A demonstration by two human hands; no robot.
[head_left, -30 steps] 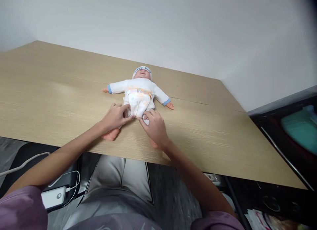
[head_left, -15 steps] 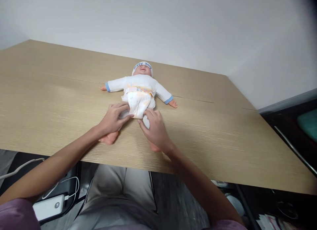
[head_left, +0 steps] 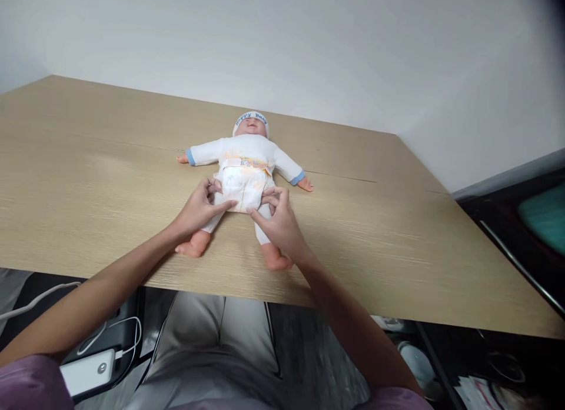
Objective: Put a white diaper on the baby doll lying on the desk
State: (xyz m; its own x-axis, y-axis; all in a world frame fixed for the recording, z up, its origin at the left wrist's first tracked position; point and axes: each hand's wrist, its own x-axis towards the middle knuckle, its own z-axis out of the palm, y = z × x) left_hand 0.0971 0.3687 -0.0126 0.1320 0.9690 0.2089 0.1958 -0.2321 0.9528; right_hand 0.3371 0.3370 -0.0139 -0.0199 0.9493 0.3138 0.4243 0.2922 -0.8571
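Observation:
A baby doll (head_left: 247, 146) in a white top with blue cuffs and a lettered cap lies on its back on the table, head away from me. Round its waist and crotch is a white diaper (head_left: 245, 186), with a printed orange band at the front. My left hand (head_left: 203, 205) has curled fingers and thumb on the diaper's left leg edge. On the opposite leg edge, my right hand (head_left: 279, 220) grips with thumb and bent fingers. Both white-clad legs point toward me, bare feet near the table's front edge. The fingertips are partly hidden.
The wooden table (head_left: 110, 222) reaches back to a pale wall. A white power bank (head_left: 88, 372) with a cable lies on a black seat below left. At the right stand a dark object with a greenish panel (head_left: 545, 219) and a low shelf holding papers (head_left: 479, 392).
My right hand has shifted up along the diaper's leg edge, uncovering more of the doll's leg and foot. My left fingers have moved slightly outward and up. The view has shifted a little.

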